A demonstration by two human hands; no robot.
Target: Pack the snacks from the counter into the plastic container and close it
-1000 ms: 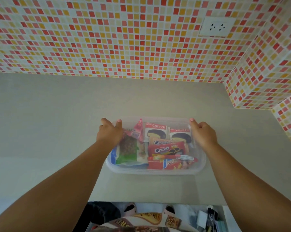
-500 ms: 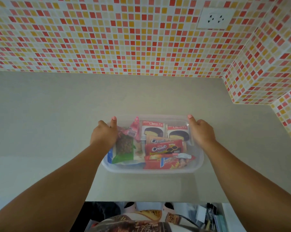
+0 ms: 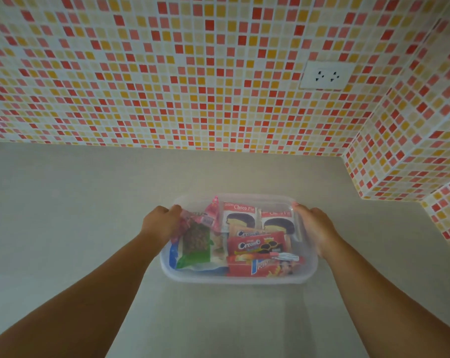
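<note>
A clear plastic container (image 3: pixel 240 279) stands on the pale counter (image 3: pixel 76 202), with a translucent lid over it. Through the plastic I see several snacks: two Choco Pie packs (image 3: pixel 240 215), a red Cream-O pack (image 3: pixel 257 244), a green bag (image 3: pixel 195 244), a pink wrapper (image 3: pixel 211 214) and a red box (image 3: pixel 265 267). My left hand (image 3: pixel 160 224) sits on the left rim near the far corner, fingers curled over the edge. My right hand (image 3: pixel 315 226) lies along the right rim, its fingertips at the far right corner.
A mosaic-tiled wall (image 3: pixel 192 73) rises behind the counter and carries a white socket (image 3: pixel 326 75). A tiled corner (image 3: pixel 404 164) juts out at the right, close to the container. Bare counter lies to the left and in front.
Both hands have stayed on the container's two sides. The container now lies farther onto the counter, and the counter's front edge and the items below it have left the view.
</note>
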